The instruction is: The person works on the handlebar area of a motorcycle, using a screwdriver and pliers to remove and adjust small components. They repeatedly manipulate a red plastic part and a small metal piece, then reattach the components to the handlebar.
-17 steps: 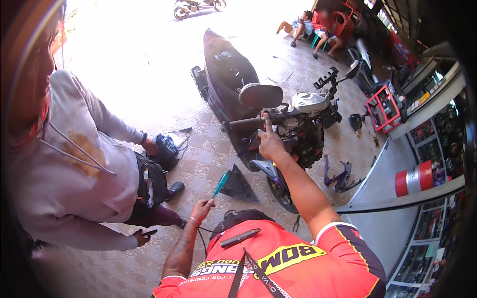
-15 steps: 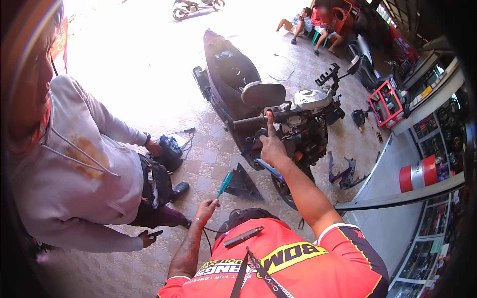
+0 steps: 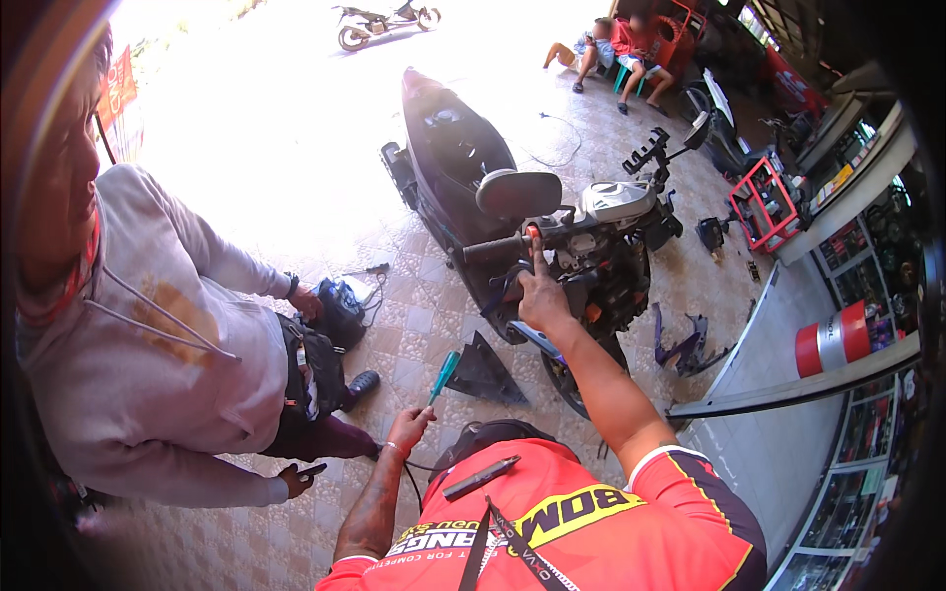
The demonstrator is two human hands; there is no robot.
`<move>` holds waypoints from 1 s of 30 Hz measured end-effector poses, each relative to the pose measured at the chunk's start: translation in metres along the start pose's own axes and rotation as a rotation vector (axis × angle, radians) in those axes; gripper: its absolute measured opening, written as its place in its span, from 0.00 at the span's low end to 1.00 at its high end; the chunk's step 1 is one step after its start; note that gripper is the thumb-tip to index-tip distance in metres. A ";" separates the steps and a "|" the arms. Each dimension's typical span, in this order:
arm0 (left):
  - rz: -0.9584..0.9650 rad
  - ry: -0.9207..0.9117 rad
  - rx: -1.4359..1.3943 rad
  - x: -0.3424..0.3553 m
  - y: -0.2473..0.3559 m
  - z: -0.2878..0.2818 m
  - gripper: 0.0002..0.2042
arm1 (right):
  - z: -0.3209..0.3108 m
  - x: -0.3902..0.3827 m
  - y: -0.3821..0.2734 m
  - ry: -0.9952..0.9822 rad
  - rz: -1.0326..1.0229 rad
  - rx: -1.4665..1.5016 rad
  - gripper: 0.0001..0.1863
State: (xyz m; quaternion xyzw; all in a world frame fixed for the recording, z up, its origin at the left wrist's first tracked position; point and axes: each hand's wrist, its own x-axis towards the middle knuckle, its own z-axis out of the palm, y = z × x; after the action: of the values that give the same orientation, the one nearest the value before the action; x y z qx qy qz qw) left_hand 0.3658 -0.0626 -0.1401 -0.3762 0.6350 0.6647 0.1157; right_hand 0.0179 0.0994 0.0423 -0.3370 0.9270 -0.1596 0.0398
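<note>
My right hand [image 3: 542,298] has its index finger stretched onto a red switch [image 3: 532,233] beside the black handlebar grip [image 3: 488,250] of a partly stripped scooter [image 3: 443,148]; the other fingers are bent, with nothing visible held in them. Lower down, my left hand [image 3: 411,429] grips a teal-handled tool [image 3: 444,373], most likely a screwdriver, pointed up and away from me. A dark triangular panel [image 3: 488,369] lies on the floor just beyond that tool. A dark elongated object [image 3: 480,476] rests on my red shirt, above a hanging lanyard.
A person in a grey hoodie [image 3: 168,325] stands left, holding a phone [image 3: 311,470], by a black bag [image 3: 340,313]. Loose body parts [image 3: 680,345] and a red frame [image 3: 764,202] are right, before glass display cases [image 3: 852,473]. Two seated people [image 3: 636,54] are behind; another motorbike [image 3: 384,22] stands outside.
The person in the hoodie has shifted slightly down and rightward in view. My hands keep much the same positions, right finger at the switch, left hand round the tool.
</note>
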 end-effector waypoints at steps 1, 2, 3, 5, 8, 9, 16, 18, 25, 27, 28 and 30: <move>-0.032 0.008 0.013 -0.001 -0.001 0.000 0.20 | 0.001 -0.001 -0.001 -0.018 0.012 -0.012 0.18; 0.004 -0.003 -0.019 0.005 0.001 0.000 0.20 | 0.000 0.007 0.000 0.072 -0.041 0.039 0.17; 0.006 -0.011 -0.031 0.006 0.001 -0.001 0.20 | -0.003 0.013 0.001 0.064 -0.065 0.003 0.16; 0.014 -0.016 -0.032 0.008 0.000 -0.002 0.20 | -0.009 0.029 0.005 0.050 -0.097 -0.020 0.15; 0.032 -0.018 -0.015 0.012 -0.002 -0.002 0.20 | -0.012 0.032 0.009 0.004 -0.054 0.068 0.15; 0.034 -0.028 -0.016 0.013 -0.002 -0.001 0.20 | -0.011 0.029 0.010 0.018 -0.057 0.099 0.15; -0.017 -0.030 0.019 0.011 -0.003 0.002 0.20 | 0.002 0.006 0.009 0.077 -0.100 -0.016 0.14; 0.016 -0.056 0.004 0.011 -0.002 0.000 0.20 | -0.001 0.016 0.012 0.085 -0.088 0.036 0.13; 0.008 -0.087 0.022 0.010 -0.004 0.004 0.20 | 0.024 -0.026 0.011 0.065 -0.043 0.138 0.14; 0.003 -0.110 -0.004 0.009 -0.006 0.005 0.20 | 0.049 -0.061 0.003 0.108 -0.150 0.326 0.13; -0.021 -0.112 0.009 0.007 -0.007 0.005 0.20 | 0.063 -0.074 -0.003 0.009 -0.174 0.268 0.16; 0.007 -0.128 0.009 0.007 -0.007 0.006 0.20 | 0.091 -0.094 -0.014 -0.134 -0.242 0.255 0.23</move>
State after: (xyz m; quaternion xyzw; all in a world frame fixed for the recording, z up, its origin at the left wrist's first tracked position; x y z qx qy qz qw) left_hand 0.3635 -0.0575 -0.1504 -0.3304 0.6308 0.6847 0.1555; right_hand 0.1155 0.1245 -0.0427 -0.4483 0.8471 -0.2569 0.1242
